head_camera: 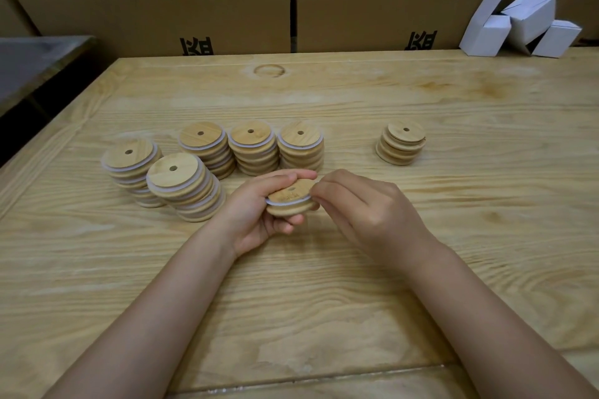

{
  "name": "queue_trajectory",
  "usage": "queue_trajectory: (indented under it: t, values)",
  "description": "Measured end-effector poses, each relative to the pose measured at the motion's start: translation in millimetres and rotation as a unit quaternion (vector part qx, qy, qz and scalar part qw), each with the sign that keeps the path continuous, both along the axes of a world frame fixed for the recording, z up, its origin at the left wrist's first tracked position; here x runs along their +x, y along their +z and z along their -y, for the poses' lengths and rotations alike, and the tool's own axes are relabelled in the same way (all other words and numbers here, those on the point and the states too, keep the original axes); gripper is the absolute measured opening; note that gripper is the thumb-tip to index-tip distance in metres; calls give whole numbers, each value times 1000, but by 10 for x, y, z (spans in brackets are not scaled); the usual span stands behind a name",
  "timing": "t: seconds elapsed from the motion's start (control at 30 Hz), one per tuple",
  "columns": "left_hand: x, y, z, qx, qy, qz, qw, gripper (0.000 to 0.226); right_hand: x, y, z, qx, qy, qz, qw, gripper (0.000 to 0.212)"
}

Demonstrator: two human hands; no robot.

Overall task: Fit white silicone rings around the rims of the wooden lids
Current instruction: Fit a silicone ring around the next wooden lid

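our forearms [181,295] reach over the table [324,317] and meet at the wooden lid [291,201], held just above the boards. our left hand [256,214] grips the lid's left side, fingers curled over and under it. our right hand [366,207] pinches the white silicone ring [283,203] at the lid's right edge, fingertips together. the ring sits in the lid's rim groove. left of and behind the lid stand five ringed stacks [194,185]; right of and behind it, one bare stack [400,146].

The round light wooden lids [291,201] look smooth and matt, the pale wooden worktop [324,269] shows wavy grain, brown boxes [155,19] are cardboard
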State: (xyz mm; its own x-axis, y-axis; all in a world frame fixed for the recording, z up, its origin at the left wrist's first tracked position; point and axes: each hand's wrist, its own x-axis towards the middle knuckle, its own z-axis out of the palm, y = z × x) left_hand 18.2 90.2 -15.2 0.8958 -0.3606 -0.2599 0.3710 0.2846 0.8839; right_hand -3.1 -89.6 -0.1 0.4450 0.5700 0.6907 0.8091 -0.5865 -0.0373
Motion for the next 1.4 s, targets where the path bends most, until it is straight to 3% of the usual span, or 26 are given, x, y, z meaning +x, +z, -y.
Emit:
queue_trajectory:
  t: [0.23, 0.33, 0.53, 0.83, 0.97, 1.0, 1.1, 1.17, 1.4]
  values:
    - [-6, -30, 24, -11, 26, 15, 999, 37, 54, -40, 17, 28, -32, 37, 998, 10]
    - [-16, -32, 37, -32, 35, 38, 998, 23, 74, -54, 11, 126, -15, -50, 991, 10]
    - [-65, -47, 95, -28, 23, 117, 992, 27, 117, -74, -35, 325, -81, -273, 902, 20]
    - [-98, -86, 183, 67, 128, 237, 961, 27, 132, -77, -83, 439, -33, -459, 771, 31]
    - [-94, -64, 170, 60, 135, 224, 963, 24, 145, -87, -70, 411, -6, -484, 773, 44]
    - [-93, -59, 164, 57, 134, 217, 965, 24, 142, -94, -74, 387, -13, -481, 787, 48]
    - [-90, -56, 161, 62, 126, 202, 969, 27, 122, -154, -125, 215, -107, -397, 886, 77]
    - [-92, -59, 173, 71, 113, 203, 970, 29, 125, -174, -175, 171, -135, -348, 912, 88]
    - [-103, -54, 199, 77, 100, 197, 972, 30, 156, -135, -147, 190, -170, -265, 930, 64]
